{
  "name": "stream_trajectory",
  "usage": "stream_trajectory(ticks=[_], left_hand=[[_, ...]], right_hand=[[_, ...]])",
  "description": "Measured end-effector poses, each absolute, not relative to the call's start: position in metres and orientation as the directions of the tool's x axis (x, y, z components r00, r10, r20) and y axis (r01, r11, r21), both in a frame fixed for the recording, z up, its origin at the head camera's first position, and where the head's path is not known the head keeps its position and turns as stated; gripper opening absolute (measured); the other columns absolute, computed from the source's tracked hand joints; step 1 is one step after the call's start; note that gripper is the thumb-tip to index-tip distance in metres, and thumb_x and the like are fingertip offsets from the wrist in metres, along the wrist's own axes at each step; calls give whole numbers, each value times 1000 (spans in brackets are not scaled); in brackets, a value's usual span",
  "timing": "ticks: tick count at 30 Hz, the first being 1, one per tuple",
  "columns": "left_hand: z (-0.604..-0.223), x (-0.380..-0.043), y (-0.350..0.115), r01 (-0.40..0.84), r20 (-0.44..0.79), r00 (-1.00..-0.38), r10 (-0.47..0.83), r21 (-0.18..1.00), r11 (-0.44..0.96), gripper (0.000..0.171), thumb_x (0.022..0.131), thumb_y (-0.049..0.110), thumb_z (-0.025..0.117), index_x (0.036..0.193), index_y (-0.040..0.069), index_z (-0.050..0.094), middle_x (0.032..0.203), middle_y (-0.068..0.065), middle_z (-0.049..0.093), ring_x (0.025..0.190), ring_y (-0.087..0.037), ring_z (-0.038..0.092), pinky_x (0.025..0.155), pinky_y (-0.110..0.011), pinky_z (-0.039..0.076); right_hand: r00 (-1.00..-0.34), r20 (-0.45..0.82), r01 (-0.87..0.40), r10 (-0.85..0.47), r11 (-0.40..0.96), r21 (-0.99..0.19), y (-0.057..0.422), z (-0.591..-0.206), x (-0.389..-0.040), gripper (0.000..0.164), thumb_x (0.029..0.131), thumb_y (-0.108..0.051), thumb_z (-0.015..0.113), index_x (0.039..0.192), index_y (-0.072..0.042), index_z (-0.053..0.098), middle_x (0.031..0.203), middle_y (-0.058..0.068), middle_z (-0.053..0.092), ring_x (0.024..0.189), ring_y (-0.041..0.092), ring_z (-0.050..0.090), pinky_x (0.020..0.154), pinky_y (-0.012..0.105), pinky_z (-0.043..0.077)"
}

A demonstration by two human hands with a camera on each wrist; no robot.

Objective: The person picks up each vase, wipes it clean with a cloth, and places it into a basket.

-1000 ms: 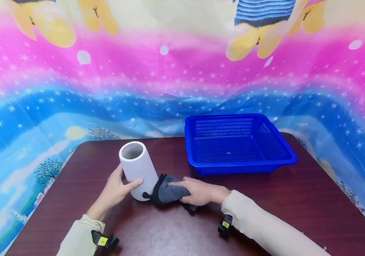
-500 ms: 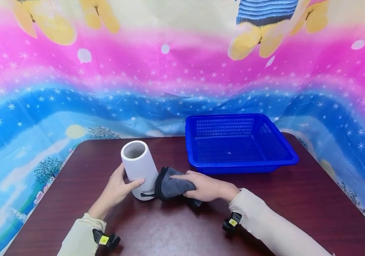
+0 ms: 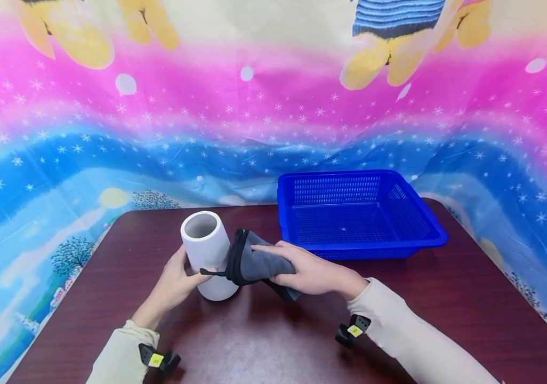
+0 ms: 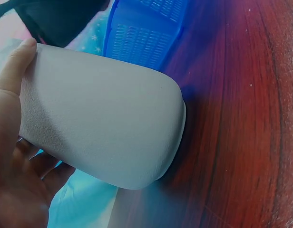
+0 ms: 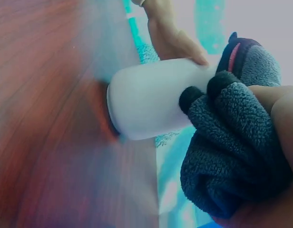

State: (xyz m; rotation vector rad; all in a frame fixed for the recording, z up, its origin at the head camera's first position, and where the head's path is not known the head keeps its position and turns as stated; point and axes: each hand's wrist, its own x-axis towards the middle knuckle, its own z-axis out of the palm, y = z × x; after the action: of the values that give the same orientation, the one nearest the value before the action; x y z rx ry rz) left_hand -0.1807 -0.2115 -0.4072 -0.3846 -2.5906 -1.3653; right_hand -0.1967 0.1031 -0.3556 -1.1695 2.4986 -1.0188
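Observation:
A white, open-topped vase (image 3: 205, 253) stands upright on the table, its wide mouth facing up. My left hand (image 3: 174, 280) grips it from the left, with the thumb across its front. In the left wrist view the smooth side of the vase (image 4: 103, 114) fills the middle, its base on the wood. My right hand (image 3: 309, 271) holds a bunched grey cloth (image 3: 265, 262) with black edging and a small loop. The cloth lies against the vase's right side at about mid-height. In the right wrist view the fluffy folds of the cloth (image 5: 232, 147) overlap the vase.
A blue perforated plastic basket (image 3: 360, 246) stands at the back right of the dark red-brown table (image 3: 254, 341). Behind the table hangs a colourful printed backdrop (image 3: 235, 117). Each sleeve cuff carries a black wrist camera, such as the left camera (image 3: 158, 360).
The right hand has lifted the cloth from near the base of the vase up to its middle, shifting slightly right. The left hand keeps its grip and the vase stays nearly in place.

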Motion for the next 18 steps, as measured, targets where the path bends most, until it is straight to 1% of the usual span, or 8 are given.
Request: stream_trajectory(ticks=[3,8,10,12,14,18], left_hand=[[-408,-181,-211,319,291,-946,140,768,556,71,82,19,80,144,9,46,134,-14,63,121,-28,59,97,-49,53],[-408,-182,-212,313,275,-949,151,785,535,68,84,18,79,142,10,47,130,-13,64,112,-23,62,89,-36,57],[-408,-182,-213,311,269,-950,158,791,526,66,85,20,79,142,11,47,129,-12,64,111,-21,62,87,-33,57],[-407,-182,-213,309,261,-951,164,800,514,66,87,22,79,142,12,46,131,-11,63,113,-21,62,89,-37,57],[-406,-182,-213,306,255,-952,170,807,505,66,88,23,78,144,12,45,134,-11,61,117,-23,61,94,-43,56],[-405,-180,-212,286,232,-958,169,822,493,65,89,23,77,144,11,46,138,-13,59,123,-31,60,99,-54,54]], right_hand=[[-663,125,-599,-739,422,-681,101,-350,-193,69,93,-14,63,155,-33,40,112,1,56,100,13,53,88,31,48],[-673,160,-604,-722,411,-683,95,-339,-189,71,92,-15,64,155,-37,39,112,0,55,100,14,53,89,32,49],[-684,171,-600,-709,414,-684,92,-336,-190,71,92,-14,64,154,-38,39,112,0,54,100,14,53,88,32,49],[-694,179,-596,-698,417,-686,89,-333,-191,72,92,-13,64,154,-39,39,112,1,54,100,14,53,88,33,49],[-701,182,-593,-689,423,-685,85,-331,-192,72,93,-14,63,155,-40,37,112,1,53,100,15,53,87,33,49],[-706,193,-599,-682,428,-676,79,-330,-196,73,94,-16,63,156,-42,34,116,1,54,104,14,53,89,34,49]])
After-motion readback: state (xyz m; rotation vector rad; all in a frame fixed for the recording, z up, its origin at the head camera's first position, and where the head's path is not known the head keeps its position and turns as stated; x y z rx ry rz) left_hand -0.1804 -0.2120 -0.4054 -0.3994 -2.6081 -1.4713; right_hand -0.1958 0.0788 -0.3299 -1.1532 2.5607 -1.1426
